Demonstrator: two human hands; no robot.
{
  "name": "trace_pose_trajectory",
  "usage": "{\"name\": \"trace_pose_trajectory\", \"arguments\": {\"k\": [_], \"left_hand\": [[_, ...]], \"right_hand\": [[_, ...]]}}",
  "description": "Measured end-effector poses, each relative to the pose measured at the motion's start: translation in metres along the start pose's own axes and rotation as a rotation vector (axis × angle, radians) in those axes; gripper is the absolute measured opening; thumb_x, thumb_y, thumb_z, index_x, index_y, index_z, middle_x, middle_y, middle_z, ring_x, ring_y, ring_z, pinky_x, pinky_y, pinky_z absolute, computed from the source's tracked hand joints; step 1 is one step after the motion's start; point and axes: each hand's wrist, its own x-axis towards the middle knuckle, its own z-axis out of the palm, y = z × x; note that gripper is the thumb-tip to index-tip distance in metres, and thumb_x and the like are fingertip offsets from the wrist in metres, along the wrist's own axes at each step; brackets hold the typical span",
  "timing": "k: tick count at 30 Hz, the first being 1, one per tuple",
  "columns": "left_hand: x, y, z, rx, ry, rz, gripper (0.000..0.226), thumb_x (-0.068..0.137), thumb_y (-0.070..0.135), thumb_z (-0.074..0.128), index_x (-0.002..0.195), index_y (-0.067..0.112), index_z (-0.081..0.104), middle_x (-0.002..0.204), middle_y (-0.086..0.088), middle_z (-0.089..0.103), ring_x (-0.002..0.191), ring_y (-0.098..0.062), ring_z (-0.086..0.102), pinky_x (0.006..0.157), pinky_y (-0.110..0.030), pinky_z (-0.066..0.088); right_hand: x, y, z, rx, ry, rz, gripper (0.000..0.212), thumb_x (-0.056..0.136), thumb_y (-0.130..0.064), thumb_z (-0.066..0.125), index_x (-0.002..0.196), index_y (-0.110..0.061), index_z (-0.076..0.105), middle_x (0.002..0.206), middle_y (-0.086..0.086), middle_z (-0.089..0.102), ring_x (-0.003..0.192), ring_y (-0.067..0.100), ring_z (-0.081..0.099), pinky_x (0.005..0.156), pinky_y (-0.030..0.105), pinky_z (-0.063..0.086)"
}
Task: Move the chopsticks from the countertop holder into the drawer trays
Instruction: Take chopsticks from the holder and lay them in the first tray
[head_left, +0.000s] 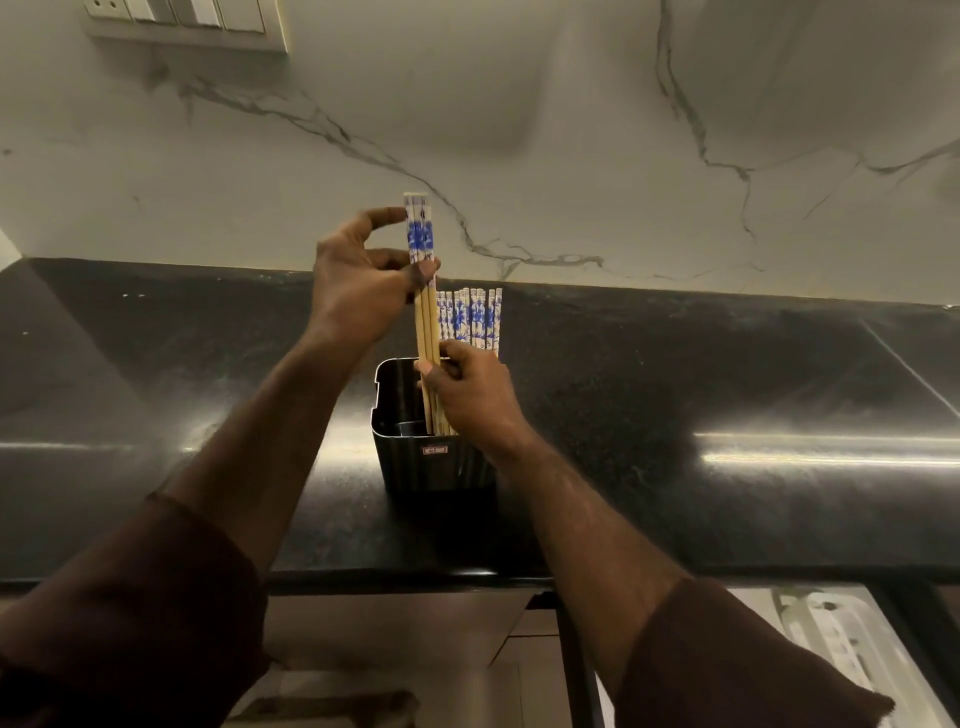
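A black ribbed holder (436, 467) stands on the dark countertop (675, 395). Several bamboo chopsticks (475, 317) with blue-and-white tops stand in it. My left hand (358, 291) pinches a few raised chopsticks (423, 291) near their patterned tops; their tips are still inside the holder. My right hand (467, 387) grips the shafts of the chopsticks at the holder's mouth, hiding the lower parts of those that stand behind it.
A white marbled wall (519, 130) rises behind the counter, with a switch plate (182, 21) at top left. Below the counter's front edge at the right, an open drawer shows a pale tray (841, 634). Cabinet fronts lie below the middle.
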Motion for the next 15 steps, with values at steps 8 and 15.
{"name": "trace_pose_trajectory", "arguments": {"k": [8,15], "left_hand": [[-0.006,0.047,0.006,-0.273,-0.064,-0.06,0.036,0.085,0.003,0.069,0.118,0.013,0.059,0.096,-0.009,0.076,0.084,-0.021,0.076,0.07,-0.028,0.06],[-0.023,0.048,0.035,-0.268,-0.253,-0.236,0.017,0.09,0.014,0.065,0.104,0.004,0.067,0.09,-0.01,0.077,0.078,-0.021,0.075,0.063,-0.026,0.06]], "right_hand": [[-0.018,-0.022,-0.038,0.332,-0.095,-0.051,0.024,0.095,-0.011,0.057,0.115,0.0,0.062,0.09,0.011,0.072,0.081,0.02,0.071,0.082,0.04,0.059],[-0.045,-0.022,-0.074,0.409,-0.131,0.052,0.024,0.095,-0.013,0.058,0.116,-0.003,0.064,0.099,0.016,0.073,0.082,0.022,0.071,0.083,0.045,0.059]]}}
